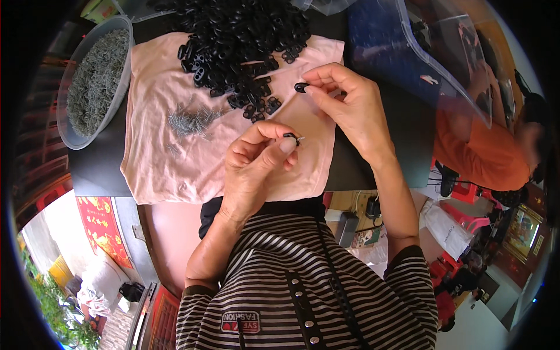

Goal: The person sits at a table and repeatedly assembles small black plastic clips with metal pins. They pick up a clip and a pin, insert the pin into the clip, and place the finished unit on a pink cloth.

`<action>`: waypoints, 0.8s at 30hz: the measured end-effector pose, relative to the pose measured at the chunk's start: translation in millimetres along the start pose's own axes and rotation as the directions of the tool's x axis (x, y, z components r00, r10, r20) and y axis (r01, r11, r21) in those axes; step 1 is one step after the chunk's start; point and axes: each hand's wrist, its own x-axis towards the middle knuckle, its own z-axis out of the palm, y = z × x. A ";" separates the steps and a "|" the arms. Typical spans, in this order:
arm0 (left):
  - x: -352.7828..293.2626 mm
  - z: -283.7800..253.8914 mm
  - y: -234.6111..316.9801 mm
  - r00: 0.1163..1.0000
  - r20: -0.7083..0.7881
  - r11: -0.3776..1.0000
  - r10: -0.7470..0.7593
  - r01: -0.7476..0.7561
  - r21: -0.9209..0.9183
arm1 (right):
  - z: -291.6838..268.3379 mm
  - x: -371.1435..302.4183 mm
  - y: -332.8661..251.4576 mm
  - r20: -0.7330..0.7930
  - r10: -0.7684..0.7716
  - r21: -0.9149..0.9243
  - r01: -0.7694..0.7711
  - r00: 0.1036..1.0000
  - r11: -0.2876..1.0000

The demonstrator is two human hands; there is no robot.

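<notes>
Between the thumb and fingers of my left hand [255,160] is a small black plastic part, with a thin metal screw [301,139] sticking out to its right. A small black oval plastic piece [301,87] is pinched in my right hand [353,108], farther off and to the right. Both hands are above a pale pink cloth [154,87]. A large heap of black plastic pieces [233,41] covers its far part, some of them with two holes. Left of my left hand lies a loose pile of silver screws [192,121].
A clear oval tub [63,111] full of screws stands at the left edge of the black table [99,166]. At the far right is a clear plastic bin [402,29] over something dark blue. A person in an orange sleeve [484,154] is beyond the table's right side.
</notes>
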 end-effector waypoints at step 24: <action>-6.0 5.7 2.6 0.808 0.219 0.593 0.547 -0.559 0.579 | 0.6 -33.3 -21.4 0.041 -0.188 -0.141 0.191 0.981 0.971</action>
